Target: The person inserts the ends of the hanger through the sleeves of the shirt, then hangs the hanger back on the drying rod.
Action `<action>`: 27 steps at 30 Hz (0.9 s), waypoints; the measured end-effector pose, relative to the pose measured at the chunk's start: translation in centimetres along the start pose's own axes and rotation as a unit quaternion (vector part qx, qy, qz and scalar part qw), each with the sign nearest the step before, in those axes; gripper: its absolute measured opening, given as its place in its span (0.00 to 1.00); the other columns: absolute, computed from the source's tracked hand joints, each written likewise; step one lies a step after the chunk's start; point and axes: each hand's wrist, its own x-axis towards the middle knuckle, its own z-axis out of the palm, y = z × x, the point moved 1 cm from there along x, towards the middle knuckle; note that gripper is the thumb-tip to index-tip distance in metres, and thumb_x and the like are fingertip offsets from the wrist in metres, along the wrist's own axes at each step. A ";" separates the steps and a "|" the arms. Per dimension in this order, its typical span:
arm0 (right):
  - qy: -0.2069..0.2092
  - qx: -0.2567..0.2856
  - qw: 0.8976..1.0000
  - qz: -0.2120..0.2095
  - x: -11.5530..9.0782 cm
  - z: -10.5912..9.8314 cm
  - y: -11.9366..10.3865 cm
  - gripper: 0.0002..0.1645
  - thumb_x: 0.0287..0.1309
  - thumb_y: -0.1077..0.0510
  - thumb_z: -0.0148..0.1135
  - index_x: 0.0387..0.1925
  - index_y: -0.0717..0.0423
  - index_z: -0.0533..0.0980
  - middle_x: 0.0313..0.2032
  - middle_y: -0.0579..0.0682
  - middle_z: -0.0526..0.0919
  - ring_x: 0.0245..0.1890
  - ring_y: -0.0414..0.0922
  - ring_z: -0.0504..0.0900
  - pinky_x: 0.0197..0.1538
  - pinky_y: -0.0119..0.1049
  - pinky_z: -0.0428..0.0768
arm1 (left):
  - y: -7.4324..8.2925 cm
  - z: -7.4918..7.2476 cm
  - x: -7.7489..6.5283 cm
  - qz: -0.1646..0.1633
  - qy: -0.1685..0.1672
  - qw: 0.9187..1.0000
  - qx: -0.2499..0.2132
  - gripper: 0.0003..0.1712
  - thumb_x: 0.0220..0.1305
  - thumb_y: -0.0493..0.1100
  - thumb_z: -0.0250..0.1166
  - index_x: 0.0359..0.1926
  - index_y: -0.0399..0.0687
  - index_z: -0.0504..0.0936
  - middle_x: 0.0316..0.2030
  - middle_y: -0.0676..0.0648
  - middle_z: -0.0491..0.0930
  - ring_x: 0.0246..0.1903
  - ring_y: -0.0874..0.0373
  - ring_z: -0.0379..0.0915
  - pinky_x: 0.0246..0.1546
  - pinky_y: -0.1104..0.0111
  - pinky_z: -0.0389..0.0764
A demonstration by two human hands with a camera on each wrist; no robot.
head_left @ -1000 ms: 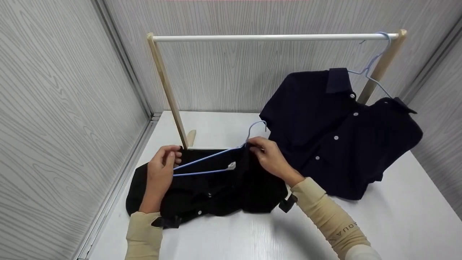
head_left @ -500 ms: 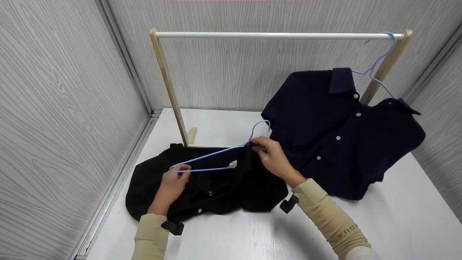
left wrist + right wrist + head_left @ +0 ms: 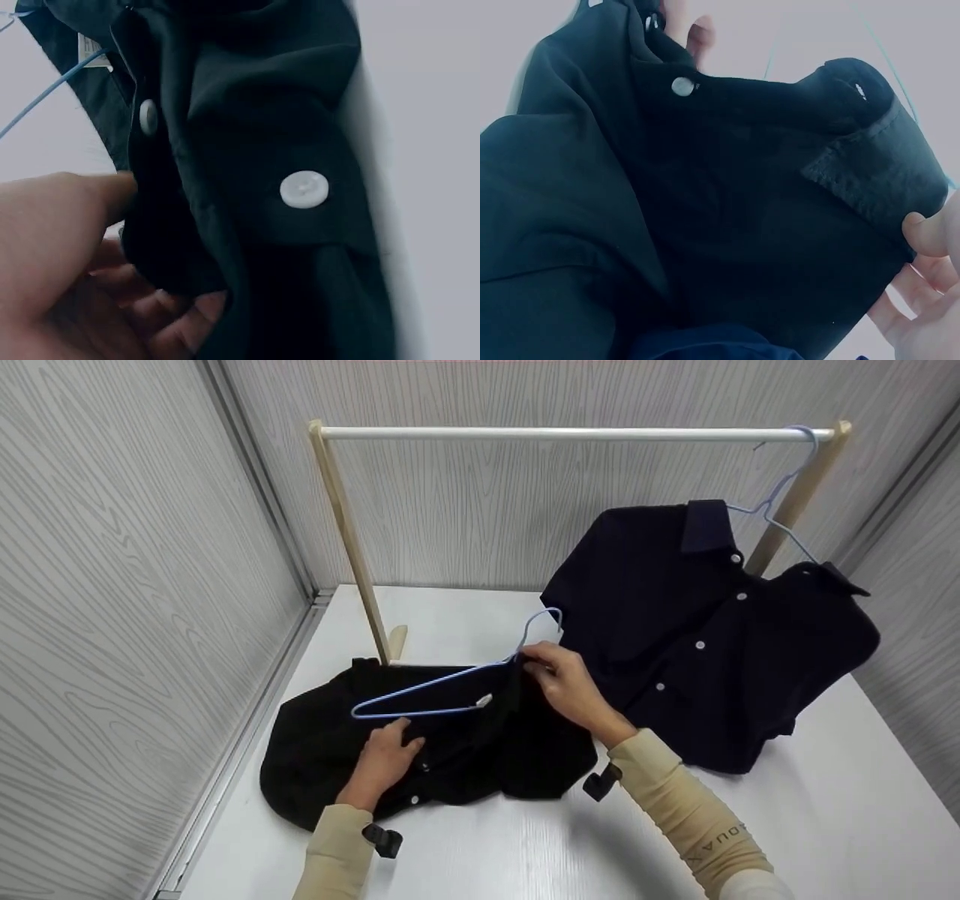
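Observation:
A black shirt with white buttons lies on the table. A blue wire hanger has its right end inside the collar area; its left end rests over the cloth, outside. At the collar, my right hand pinches the fabric near the hanger's neck, thumb on top. Lower down, my left hand is at the shirt's front edge beside a button. In the left wrist view its thumb touches the edge from one side and its curled fingers reach the cloth from the other.
A rack with wooden posts and a white bar stands behind. From the bar's right end hangs a navy shirt on another blue hanger, its lower part over the table. A patterned wall stands at left.
My left hand went from the shirt's left edge to the hanger's left end, let go of it, and moved right and down to the front edge. My right hand stayed at the collar.

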 end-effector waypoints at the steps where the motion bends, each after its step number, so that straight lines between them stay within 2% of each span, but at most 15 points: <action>1: 0.000 0.003 1.000 -0.001 0.0 0.1 0.6 0.12 0.60 0.74 0.61 0.45 0.67 0.82 0.42 0.60 0.86 0.45 0.53 0.84 0.51 0.43 0.83 | -0.1 -0.3 0.0 0.005 0.007 1.000 -0.007 0.28 0.69 0.44 0.62 0.63 0.32 0.72 0.61 0.30 0.74 0.62 0.38 0.72 0.62 0.48 0.73; 2: 0.000 0.005 1.000 -0.004 0.0 0.1 1.1 0.12 0.60 0.73 0.61 0.45 0.66 0.82 0.42 0.59 0.86 0.44 0.51 0.84 0.50 0.43 0.83 | -0.3 -0.7 0.0 0.010 0.017 1.000 -0.013 0.26 0.69 0.43 0.62 0.62 0.31 0.74 0.60 0.30 0.75 0.62 0.39 0.72 0.62 0.48 0.73; 4: 0.002 0.004 1.000 -0.014 0.1 0.0 2.3 0.11 0.61 0.71 0.62 0.45 0.63 0.83 0.41 0.56 0.86 0.44 0.49 0.84 0.49 0.42 0.83 | -0.5 -1.8 0.1 0.014 0.039 0.999 -0.033 0.22 0.69 0.41 0.62 0.59 0.33 0.77 0.56 0.32 0.79 0.56 0.42 0.78 0.59 0.52 0.77; 7: 0.009 -0.004 0.999 -0.032 0.1 -0.5 2.4 0.11 0.60 0.71 0.62 0.44 0.63 0.83 0.41 0.56 0.86 0.42 0.50 0.84 0.48 0.43 0.83 | -0.4 -3.7 0.0 0.013 0.074 0.993 -0.087 0.17 0.69 0.40 0.62 0.54 0.35 0.81 0.47 0.36 0.84 0.38 0.49 0.85 0.44 0.60 0.84; 10: 0.008 -0.017 0.999 -0.050 0.2 -0.7 2.6 0.11 0.61 0.71 0.62 0.45 0.62 0.84 0.40 0.54 0.86 0.41 0.48 0.84 0.48 0.40 0.82 | 0.0 -5.6 -0.1 0.016 0.101 0.985 -0.138 0.12 0.68 0.38 0.62 0.49 0.38 0.84 0.39 0.38 0.85 0.25 0.58 0.82 0.29 0.70 0.84; 12: 0.004 -0.027 0.998 -0.061 0.2 -0.8 2.5 0.11 0.61 0.70 0.62 0.45 0.62 0.84 0.40 0.54 0.86 0.41 0.46 0.84 0.49 0.38 0.82 | 0.4 -6.9 -0.3 0.025 0.117 0.980 -0.157 0.11 0.67 0.38 0.63 0.47 0.38 0.85 0.37 0.37 0.85 0.24 0.61 0.82 0.27 0.73 0.83; 16: 0.006 -0.056 0.994 -0.091 0.4 -0.8 2.3 0.11 0.62 0.70 0.61 0.45 0.63 0.83 0.39 0.54 0.85 0.41 0.45 0.83 0.49 0.36 0.81 | 1.5 -8.9 -0.9 0.047 0.132 0.975 -0.173 0.12 0.67 0.38 0.65 0.49 0.38 0.85 0.40 0.36 0.86 0.23 0.64 0.82 0.28 0.75 0.83; 21: 0.037 -0.062 0.988 -0.139 0.8 -0.7 1.8 0.12 0.62 0.72 0.60 0.45 0.64 0.83 0.40 0.55 0.85 0.41 0.46 0.84 0.49 0.34 0.81 | 3.1 -11.1 -1.5 0.066 0.130 0.972 -0.185 0.13 0.67 0.36 0.64 0.51 0.36 0.84 0.42 0.34 0.86 0.21 0.69 0.80 0.29 0.74 0.83; 24: 0.062 -0.067 0.982 -0.167 1.1 -0.7 1.5 0.12 0.63 0.72 0.58 0.46 0.65 0.82 0.41 0.56 0.84 0.42 0.47 0.84 0.49 0.34 0.81 | 4.0 -12.3 -1.9 0.078 0.131 0.971 -0.185 0.13 0.68 0.36 0.63 0.50 0.36 0.84 0.42 0.34 0.86 0.22 0.69 0.81 0.29 0.74 0.83; 27: 0.078 -0.101 0.973 -0.194 1.3 -0.6 1.3 0.12 0.64 0.72 0.57 0.47 0.67 0.80 0.42 0.57 0.83 0.43 0.48 0.83 0.51 0.36 0.80 | 4.8 -13.3 -2.3 0.092 0.140 0.973 -0.160 0.12 0.68 0.37 0.63 0.48 0.37 0.85 0.38 0.36 0.86 0.23 0.64 0.82 0.28 0.74 0.83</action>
